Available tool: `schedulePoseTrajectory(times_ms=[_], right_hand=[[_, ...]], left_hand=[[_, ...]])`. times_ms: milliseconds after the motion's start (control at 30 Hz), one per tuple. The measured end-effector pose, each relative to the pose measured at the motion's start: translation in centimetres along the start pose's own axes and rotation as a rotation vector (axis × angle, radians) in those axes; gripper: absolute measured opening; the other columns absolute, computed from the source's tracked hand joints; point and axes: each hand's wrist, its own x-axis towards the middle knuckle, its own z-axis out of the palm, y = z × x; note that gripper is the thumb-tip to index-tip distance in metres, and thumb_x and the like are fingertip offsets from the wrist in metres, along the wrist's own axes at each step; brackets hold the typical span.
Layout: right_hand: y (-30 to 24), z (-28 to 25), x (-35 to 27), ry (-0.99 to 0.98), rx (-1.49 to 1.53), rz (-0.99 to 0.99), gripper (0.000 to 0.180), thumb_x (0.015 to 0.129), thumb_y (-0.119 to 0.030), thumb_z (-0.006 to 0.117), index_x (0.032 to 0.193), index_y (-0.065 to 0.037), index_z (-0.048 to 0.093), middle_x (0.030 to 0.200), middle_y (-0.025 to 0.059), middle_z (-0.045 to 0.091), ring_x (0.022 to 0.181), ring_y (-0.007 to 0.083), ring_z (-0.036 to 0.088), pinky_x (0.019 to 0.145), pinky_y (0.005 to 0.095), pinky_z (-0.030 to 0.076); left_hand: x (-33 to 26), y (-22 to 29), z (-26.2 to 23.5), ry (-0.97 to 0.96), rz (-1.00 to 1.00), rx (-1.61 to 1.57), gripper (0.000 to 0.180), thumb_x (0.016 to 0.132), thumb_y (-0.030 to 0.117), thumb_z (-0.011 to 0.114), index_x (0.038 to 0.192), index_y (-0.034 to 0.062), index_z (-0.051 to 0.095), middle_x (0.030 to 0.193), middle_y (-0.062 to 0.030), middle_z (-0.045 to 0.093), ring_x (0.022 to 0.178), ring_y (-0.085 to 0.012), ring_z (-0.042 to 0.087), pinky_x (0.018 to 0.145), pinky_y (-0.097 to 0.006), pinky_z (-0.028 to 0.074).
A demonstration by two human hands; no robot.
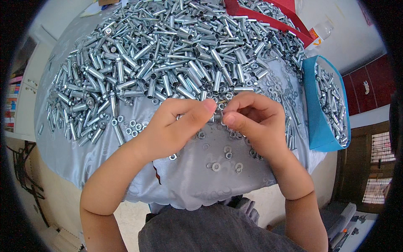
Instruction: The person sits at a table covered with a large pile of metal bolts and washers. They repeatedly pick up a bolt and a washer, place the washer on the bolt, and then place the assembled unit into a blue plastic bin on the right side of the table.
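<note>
Both my hands are close together over the near middle of the table. My left hand [174, 124] is closed with the thumb against the fingers, gripping a short shiny metal sleeve [217, 117], mostly covered by the fingers. Against its right end, the thumb and forefinger of my right hand [257, 122] are pinched together. Whatever small part sits in that pinch is hidden. Under and around the hands lie loose nuts [133, 123] and flat washers [216, 166]. Just beyond is a large heap of silvery sleeve anchors [176, 50].
A grey satiny cloth [184, 185] covers the round table. On the right stands a blue box [317, 122] full of metal bolts. A red tray [268, 25] with more sleeves lies at the far right, beside a white bottle [322, 30]. Long thin bolts [291, 105] lie right of my hand.
</note>
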Motion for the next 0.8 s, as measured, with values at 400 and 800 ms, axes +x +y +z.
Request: schedulePoseTrajectory(times_ms=[400,800], right_hand=[[-2.0,-0.9,-0.1,-0.140,-0.719,-0.263,0.019,0.069,-0.009,0.070,0.085,-0.003,0.062,0.084,0.0081,0.057,0.069,0.0175,0.055,0.058,0.0274,0.045],[-2.6,-2.6,-0.1,-0.390,-1.069,-0.371,0.018,0.065,-0.009,0.066,0.082,-0.005,0.061,0.081,0.0081,0.054,0.078,0.0262,0.053,0.069,0.0359,0.044]], left_hand=[[0.0,0.3,0.3,0.110,-0.074,-0.111,0.051,0.088,0.044,0.046,0.053,0.0071,0.043,0.051,0.0049,0.038,0.049,-0.0030,0.035,0.045,-0.021,0.029],[0.6,0.4,0.1,0.211,-0.027,-0.180,0.048,0.089,0.037,0.047,0.051,0.0096,0.039,0.046,0.0039,0.035,0.042,-0.0040,0.032,0.041,-0.022,0.026]])
